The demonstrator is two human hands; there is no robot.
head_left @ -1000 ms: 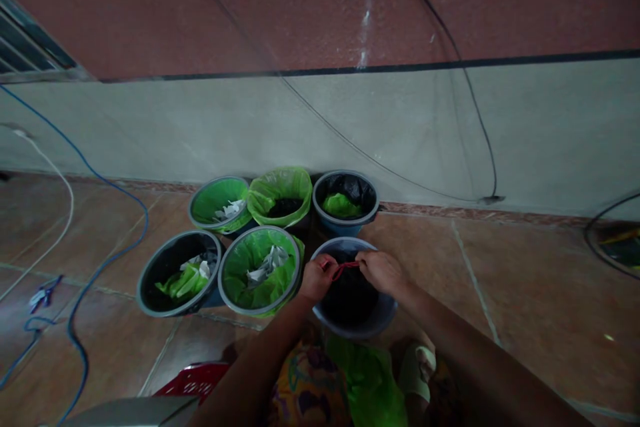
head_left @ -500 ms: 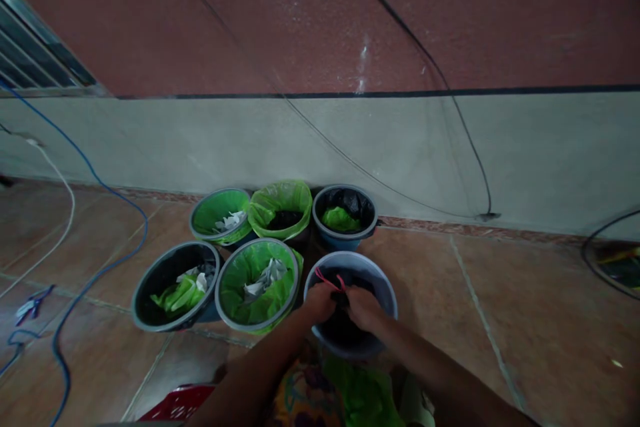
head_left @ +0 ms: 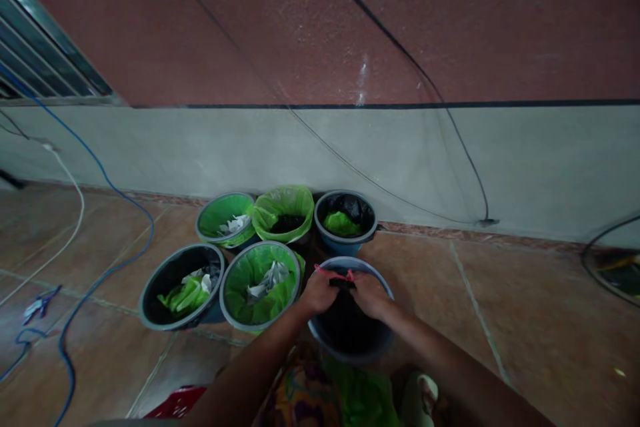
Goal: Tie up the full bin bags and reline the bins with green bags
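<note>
Both of my hands are over a grey bucket [head_left: 350,355] in front of me. My left hand [head_left: 320,292] is closed on the edge of dark, bag-like material [head_left: 350,328] in the bucket. My right hand [head_left: 371,295] grips the same material a short way to the right, and a strip of it stretches between them. A pink string [head_left: 334,273] runs along the far side of my fingers. Shadow hides the bucket's bottom. Just left stands a bucket lined with a green bag [head_left: 237,300], white crumpled pieces [head_left: 269,279] inside.
Behind stand a green-lined bucket [head_left: 205,213], a bucket with a yellow-green bag [head_left: 280,197] and a black-lined one [head_left: 370,203]. Another bucket [head_left: 150,300] is at left. A blue cable [head_left: 113,270] crosses the tiles. Near my knees lies green plastic [head_left: 363,393].
My hands have moved slightly apart and toward the far rim, and the dark material between them looks more stretched. The pink string lies flatter. The view has tilted a little.
</note>
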